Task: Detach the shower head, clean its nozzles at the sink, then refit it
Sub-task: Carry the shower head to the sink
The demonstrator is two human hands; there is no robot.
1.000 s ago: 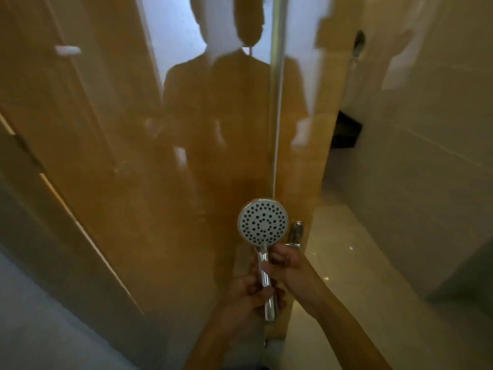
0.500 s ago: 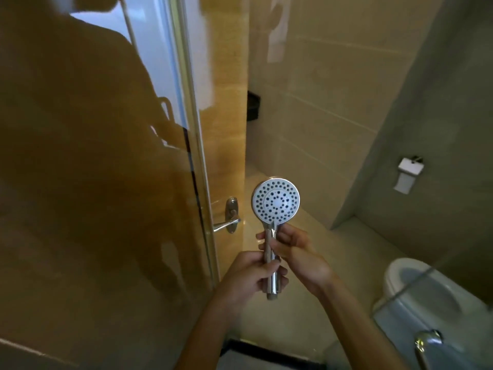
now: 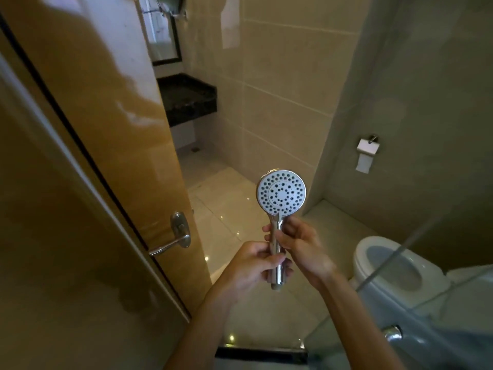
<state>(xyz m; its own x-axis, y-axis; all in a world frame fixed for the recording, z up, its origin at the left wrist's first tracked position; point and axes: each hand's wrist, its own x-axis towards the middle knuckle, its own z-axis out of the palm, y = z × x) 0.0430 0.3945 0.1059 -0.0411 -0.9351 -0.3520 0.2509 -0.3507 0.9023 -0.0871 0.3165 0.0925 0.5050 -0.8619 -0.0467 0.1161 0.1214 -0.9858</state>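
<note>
Fingers point(image 3: 269, 259) of the left hand point(image 3: 250, 265) are wrapping the chrome handle of the shower head point(image 3: 281, 192), right hand point(image 3: 301, 247) pinching it higher up. Nozzle face is pointing at the camera, upright over the floor, between wooden door point(image 3: 106, 145) and toilet point(image 3: 386, 268), whose bowl is sitting open.

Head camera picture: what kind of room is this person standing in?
A bathroom, most likely in a home or hotel. A toilet stands at the right, a toilet paper roll hangs on the tiled wall, and both hands hold a detached shower head.
</note>
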